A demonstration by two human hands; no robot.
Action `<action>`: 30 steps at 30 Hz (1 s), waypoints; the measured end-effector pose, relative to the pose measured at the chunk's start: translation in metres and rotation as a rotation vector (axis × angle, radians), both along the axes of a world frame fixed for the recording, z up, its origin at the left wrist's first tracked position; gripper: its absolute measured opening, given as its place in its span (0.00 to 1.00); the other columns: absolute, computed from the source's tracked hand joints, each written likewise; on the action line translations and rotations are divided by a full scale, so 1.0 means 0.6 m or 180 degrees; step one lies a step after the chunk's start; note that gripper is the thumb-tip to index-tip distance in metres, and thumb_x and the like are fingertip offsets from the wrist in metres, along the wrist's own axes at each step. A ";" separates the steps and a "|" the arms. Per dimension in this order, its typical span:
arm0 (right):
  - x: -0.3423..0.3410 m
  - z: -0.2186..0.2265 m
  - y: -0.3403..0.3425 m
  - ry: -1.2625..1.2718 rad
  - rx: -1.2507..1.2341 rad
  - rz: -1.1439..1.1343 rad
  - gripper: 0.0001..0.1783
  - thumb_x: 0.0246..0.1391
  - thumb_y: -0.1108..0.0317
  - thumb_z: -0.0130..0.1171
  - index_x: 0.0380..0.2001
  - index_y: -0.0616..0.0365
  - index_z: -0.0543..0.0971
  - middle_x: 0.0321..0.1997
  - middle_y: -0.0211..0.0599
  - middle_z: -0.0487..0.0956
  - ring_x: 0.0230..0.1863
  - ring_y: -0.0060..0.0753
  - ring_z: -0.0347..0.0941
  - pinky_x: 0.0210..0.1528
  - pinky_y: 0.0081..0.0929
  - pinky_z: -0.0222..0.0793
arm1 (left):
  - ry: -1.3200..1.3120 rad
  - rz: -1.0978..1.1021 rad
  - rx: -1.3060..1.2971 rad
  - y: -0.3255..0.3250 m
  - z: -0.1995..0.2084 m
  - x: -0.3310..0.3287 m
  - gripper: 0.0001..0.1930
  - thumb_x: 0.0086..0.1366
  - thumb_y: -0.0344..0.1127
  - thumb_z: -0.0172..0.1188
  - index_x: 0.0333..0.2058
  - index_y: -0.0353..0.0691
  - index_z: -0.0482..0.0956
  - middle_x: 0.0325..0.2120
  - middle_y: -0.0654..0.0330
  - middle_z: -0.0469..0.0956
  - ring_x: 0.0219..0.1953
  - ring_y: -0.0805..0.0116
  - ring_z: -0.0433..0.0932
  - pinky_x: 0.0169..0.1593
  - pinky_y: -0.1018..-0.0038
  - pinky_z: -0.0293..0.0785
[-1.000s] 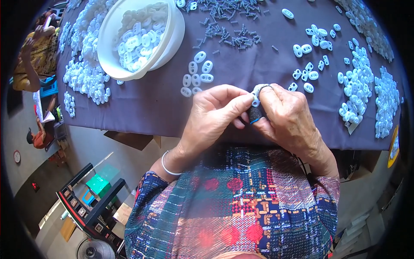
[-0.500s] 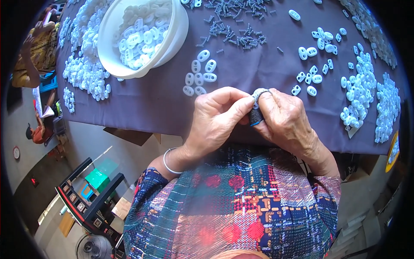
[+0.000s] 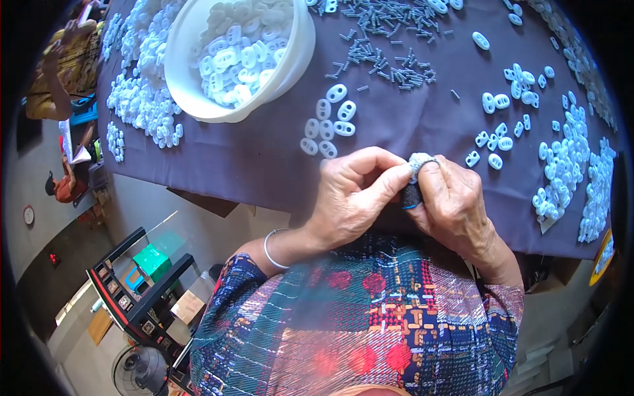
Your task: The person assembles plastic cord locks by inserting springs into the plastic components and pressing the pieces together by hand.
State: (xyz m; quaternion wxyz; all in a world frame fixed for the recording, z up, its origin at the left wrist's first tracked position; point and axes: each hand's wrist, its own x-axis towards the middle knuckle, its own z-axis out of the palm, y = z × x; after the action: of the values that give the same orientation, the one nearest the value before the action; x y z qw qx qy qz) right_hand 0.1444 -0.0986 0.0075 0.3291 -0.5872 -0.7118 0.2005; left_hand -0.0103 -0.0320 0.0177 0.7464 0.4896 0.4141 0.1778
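Head view: my left hand [image 3: 353, 198] is in a closed pinch, tips against a finger cover [image 3: 411, 196] at my curled right hand [image 3: 459, 204]. Can't tell what, if anything, either grips; contact point's hidden. Tub [image 3: 300, 49] ahead-left of both hands, heaped with white ovals [image 3: 238, 63]. Loose ovals [image 3: 326, 130] just ahead of left hand, springs [image 3: 406, 74] farther.

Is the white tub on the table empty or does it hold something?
Not empty: white oval pieces lie piled over one another inside the white tub. Their depth cannot be told.
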 end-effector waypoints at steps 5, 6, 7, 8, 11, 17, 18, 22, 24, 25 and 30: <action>0.003 0.000 0.003 -0.0315 0.0026 0.0027 0.16 0.34 0.71 0.64 0.27 0.66 0.69 0.22 0.42 0.69 0.22 0.41 0.71 0.22 0.31 0.68 | 0.0003 0.0000 0.0085 0.000 -0.001 0.003 0.04 0.61 0.27 0.57 0.33 0.33 0.79 0.25 0.66 0.77 0.27 0.83 0.73 0.31 0.85 0.69; 0.002 0.002 0.001 -0.0337 0.0040 0.0016 0.17 0.33 0.71 0.64 0.26 0.66 0.69 0.22 0.42 0.69 0.22 0.41 0.71 0.22 0.31 0.68 | -0.0002 -0.0001 0.0062 0.000 0.000 0.003 0.04 0.61 0.27 0.57 0.33 0.33 0.79 0.25 0.66 0.77 0.27 0.83 0.73 0.31 0.85 0.69; 0.002 0.001 0.001 -0.0345 0.0016 0.0014 0.17 0.33 0.71 0.64 0.26 0.66 0.69 0.22 0.42 0.69 0.22 0.41 0.71 0.22 0.31 0.68 | 0.0015 -0.0026 0.0068 0.003 0.000 0.002 0.04 0.61 0.27 0.57 0.33 0.33 0.78 0.25 0.67 0.77 0.27 0.83 0.72 0.32 0.85 0.69; 0.002 -0.001 0.003 -0.0277 0.0018 0.0072 0.17 0.33 0.71 0.64 0.26 0.66 0.69 0.22 0.42 0.69 0.22 0.41 0.71 0.22 0.31 0.68 | 0.0029 -0.0054 0.0073 0.005 0.001 0.001 0.04 0.61 0.27 0.58 0.33 0.33 0.78 0.26 0.67 0.77 0.28 0.83 0.72 0.32 0.85 0.69; 0.002 -0.008 0.008 -0.0159 0.0051 0.0056 0.17 0.31 0.72 0.64 0.26 0.65 0.68 0.21 0.42 0.68 0.22 0.42 0.71 0.22 0.31 0.68 | -0.0011 0.0085 0.0065 0.007 0.003 0.005 0.04 0.62 0.27 0.57 0.33 0.33 0.78 0.27 0.67 0.77 0.28 0.84 0.71 0.32 0.86 0.68; 0.008 0.006 0.013 0.0351 0.0117 0.0161 0.20 0.34 0.73 0.60 0.34 0.71 0.71 0.23 0.46 0.72 0.21 0.46 0.71 0.22 0.34 0.66 | -0.0057 0.0057 0.0233 0.004 0.017 -0.004 0.05 0.62 0.28 0.57 0.33 0.32 0.77 0.26 0.67 0.77 0.27 0.84 0.71 0.31 0.85 0.68; 0.014 0.009 0.012 0.0394 0.0273 0.0134 0.23 0.35 0.70 0.60 0.38 0.71 0.73 0.22 0.42 0.71 0.19 0.39 0.70 0.19 0.29 0.63 | 0.0009 0.0034 0.0349 0.007 0.018 -0.006 0.04 0.62 0.27 0.57 0.33 0.32 0.77 0.25 0.66 0.77 0.27 0.83 0.71 0.31 0.85 0.68; 0.021 0.027 0.004 0.0649 0.0435 -0.0181 0.23 0.37 0.71 0.62 0.41 0.72 0.74 0.20 0.38 0.69 0.17 0.31 0.66 0.19 0.25 0.62 | -0.0420 0.0833 0.3463 0.045 0.043 -0.036 0.02 0.56 0.21 0.59 0.30 0.30 0.76 0.24 0.56 0.77 0.26 0.75 0.76 0.29 0.81 0.71; 0.022 0.023 0.001 0.0576 0.0479 -0.0236 0.22 0.37 0.74 0.61 0.40 0.72 0.74 0.20 0.37 0.69 0.18 0.30 0.67 0.19 0.24 0.62 | 0.0573 0.1481 0.4353 0.089 0.053 -0.063 0.03 0.55 0.22 0.61 0.30 0.31 0.77 0.24 0.57 0.77 0.26 0.75 0.76 0.28 0.81 0.70; 0.022 0.021 0.002 0.0582 0.0512 -0.0223 0.22 0.37 0.74 0.61 0.40 0.72 0.74 0.20 0.37 0.69 0.18 0.30 0.67 0.19 0.24 0.62 | 0.0928 0.1562 0.4415 0.115 0.062 -0.071 0.04 0.54 0.22 0.62 0.30 0.32 0.77 0.25 0.57 0.78 0.25 0.75 0.75 0.28 0.81 0.70; 0.024 0.025 0.006 0.0550 0.0766 -0.0391 0.20 0.35 0.77 0.60 0.38 0.71 0.75 0.21 0.37 0.69 0.18 0.29 0.67 0.19 0.24 0.63 | 0.1389 0.1662 0.4713 0.178 0.067 -0.081 0.07 0.52 0.23 0.65 0.32 0.35 0.79 0.26 0.60 0.78 0.26 0.76 0.73 0.28 0.82 0.69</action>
State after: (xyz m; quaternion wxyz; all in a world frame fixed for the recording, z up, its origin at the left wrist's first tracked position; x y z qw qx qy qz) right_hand 0.1586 -0.0950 0.0225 0.4688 -0.5665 -0.6624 0.1430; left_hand -0.0591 0.0745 0.0581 0.0662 0.7675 0.4261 0.4743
